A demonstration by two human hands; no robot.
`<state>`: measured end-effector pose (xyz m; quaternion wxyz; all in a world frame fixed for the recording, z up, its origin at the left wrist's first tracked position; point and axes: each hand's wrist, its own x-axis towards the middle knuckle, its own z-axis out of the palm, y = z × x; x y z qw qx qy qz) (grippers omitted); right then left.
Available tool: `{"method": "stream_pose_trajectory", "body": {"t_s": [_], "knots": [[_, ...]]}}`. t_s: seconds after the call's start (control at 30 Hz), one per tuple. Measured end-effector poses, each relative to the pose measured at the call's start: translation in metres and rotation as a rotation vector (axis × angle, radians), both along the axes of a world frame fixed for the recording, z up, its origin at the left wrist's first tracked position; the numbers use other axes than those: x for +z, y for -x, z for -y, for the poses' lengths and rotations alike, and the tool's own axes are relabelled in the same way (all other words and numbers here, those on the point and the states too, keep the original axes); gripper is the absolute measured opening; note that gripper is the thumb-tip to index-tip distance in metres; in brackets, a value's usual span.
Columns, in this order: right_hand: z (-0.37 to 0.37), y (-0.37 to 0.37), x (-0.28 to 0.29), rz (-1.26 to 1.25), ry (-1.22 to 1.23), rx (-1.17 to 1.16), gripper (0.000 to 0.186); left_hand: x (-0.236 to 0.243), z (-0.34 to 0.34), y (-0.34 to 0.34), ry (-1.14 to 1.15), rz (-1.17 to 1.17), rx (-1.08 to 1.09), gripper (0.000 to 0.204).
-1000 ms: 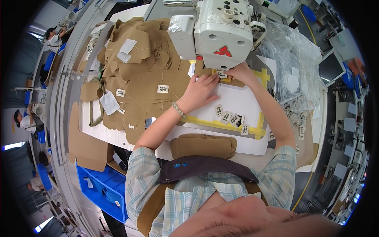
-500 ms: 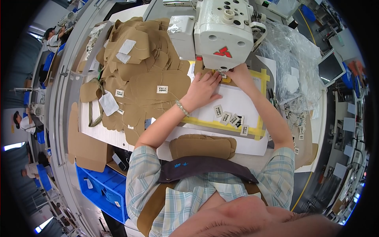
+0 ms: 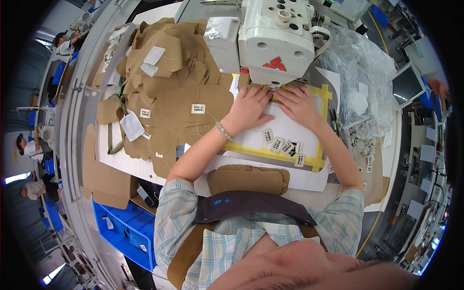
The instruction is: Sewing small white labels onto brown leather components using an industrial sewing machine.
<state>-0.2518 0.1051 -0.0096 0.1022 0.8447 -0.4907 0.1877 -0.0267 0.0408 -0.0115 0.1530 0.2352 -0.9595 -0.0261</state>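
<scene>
Both hands lie flat beneath the head of a white sewing machine (image 3: 273, 43). My left hand (image 3: 246, 108) rests, fingers spread, with its tips at a small white label (image 3: 272, 88) under the needle area. My right hand (image 3: 299, 106) lies on the other side, fingertips beside that label and fingers extended over a white board edged with yellow tape (image 3: 316, 157). The brown piece under the label is mostly hidden. Several loose labels (image 3: 276, 144) are scattered on the board below my hands, and a stack of brown pieces (image 3: 246, 180) lies nearer my body.
A large pile of brown pieces (image 3: 169, 106) covers the left of the table. Clear plastic bags (image 3: 362, 72) and a monitor (image 3: 407, 82) are at right. A blue crate (image 3: 108, 232) stands at lower left beside cardboard (image 3: 104, 179). Co-workers (image 3: 34, 150) sit at far left.
My right hand has moved down and right, its bent fingers now stretched flat beside the label. My left hand has barely moved. A co-worker at far lower left has shifted.
</scene>
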Motion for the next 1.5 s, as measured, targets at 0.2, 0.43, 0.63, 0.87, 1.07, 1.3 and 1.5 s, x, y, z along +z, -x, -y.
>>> {"method": "stream_pose_trajectory", "body": {"t_s": [0.2,0.43,0.63,0.87,1.07,1.3,1.5], "knots": [[-0.001,0.003,-0.004,0.047,-0.072,-0.005,0.036,-0.002,0.003,-0.005,-0.029,-0.028,-0.033,0.070],[0.007,0.005,-0.014,0.098,-0.137,0.059,0.035,-0.007,-0.002,-0.009,0.128,0.048,-0.047,0.071],[0.009,0.007,-0.013,0.090,-0.157,0.098,0.037,-0.002,-0.004,-0.012,0.065,0.042,-0.053,0.069],[0.012,0.004,-0.011,0.111,-0.183,0.089,0.039,0.003,0.006,-0.020,0.067,-0.008,0.007,0.069],[0.011,0.009,-0.009,0.096,-0.161,0.073,0.037,0.005,0.004,-0.017,0.005,0.027,0.065,0.069],[0.013,0.010,-0.009,0.086,-0.179,0.065,0.037,0.000,0.016,-0.029,-0.008,0.040,0.107,0.068],[0.013,0.010,-0.007,0.091,-0.177,0.065,0.037,0.001,0.016,-0.028,0.038,0.021,0.103,0.064]]}}
